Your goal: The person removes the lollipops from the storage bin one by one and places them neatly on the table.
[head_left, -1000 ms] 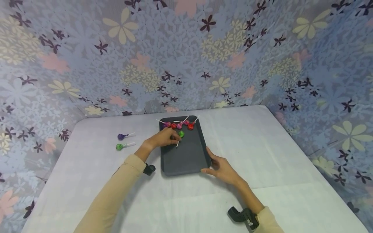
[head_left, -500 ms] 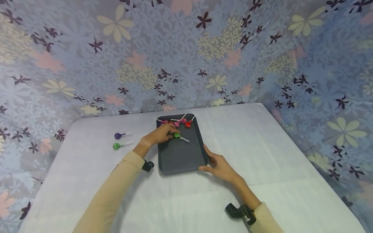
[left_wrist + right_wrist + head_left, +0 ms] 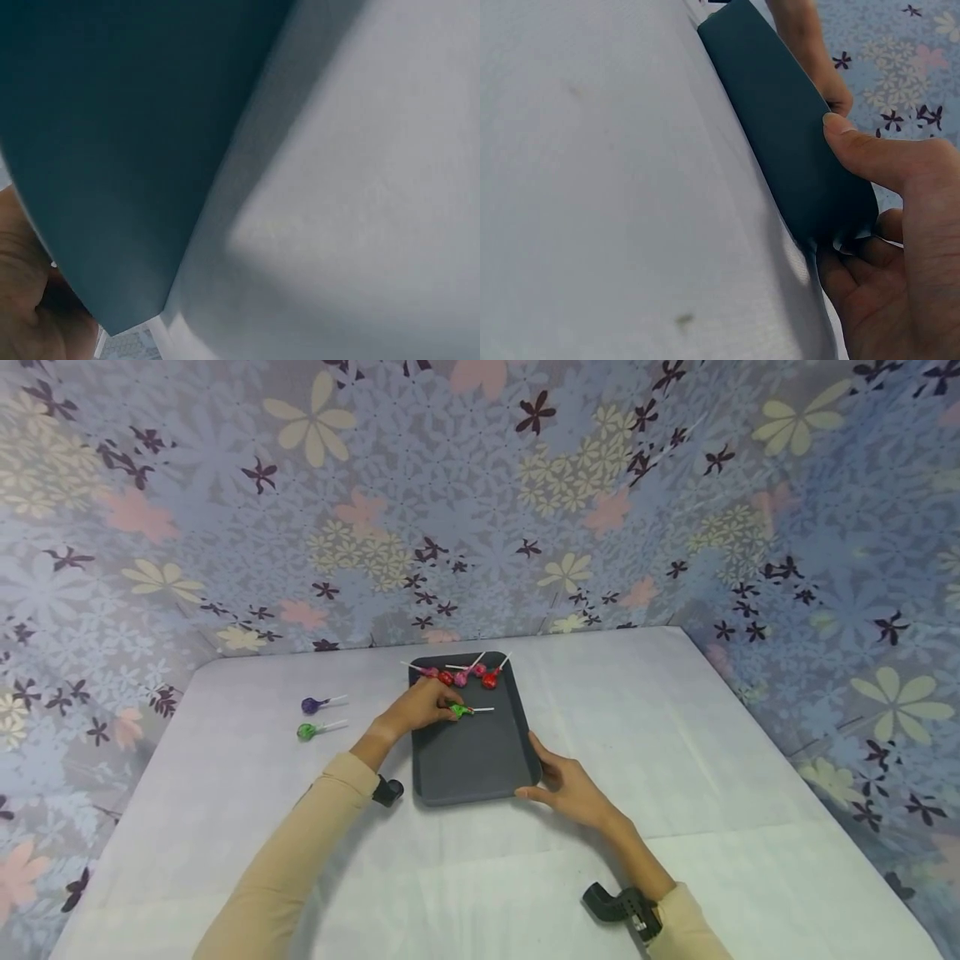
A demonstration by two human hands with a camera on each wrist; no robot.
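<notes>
My left hand (image 3: 425,702) is over the far left part of a dark grey tray (image 3: 472,768), pinching a green lollipop (image 3: 459,711) by its wrapped head. The lollipop's white stick points right, low over the tray floor. At the tray's near right corner my right hand (image 3: 567,789) grips the rim. In the right wrist view the thumb (image 3: 870,154) lies on the rim, with fingers curled under the corner. Red, pink and purple lollipops (image 3: 490,680) lie along the tray's far end. Only part of my left hand (image 3: 34,300) shows beside the tray wall in the left wrist view.
A purple lollipop (image 3: 311,705) and another green lollipop (image 3: 306,732) lie on the white cloth (image 3: 675,735) left of the tray, sticks pointing right. A flowered curtain (image 3: 480,502) stands behind the table's far edge.
The green lollipop has turned in my left fingers: its stick pointed toward the near side, and now points right. My right hand stays at the tray corner.
</notes>
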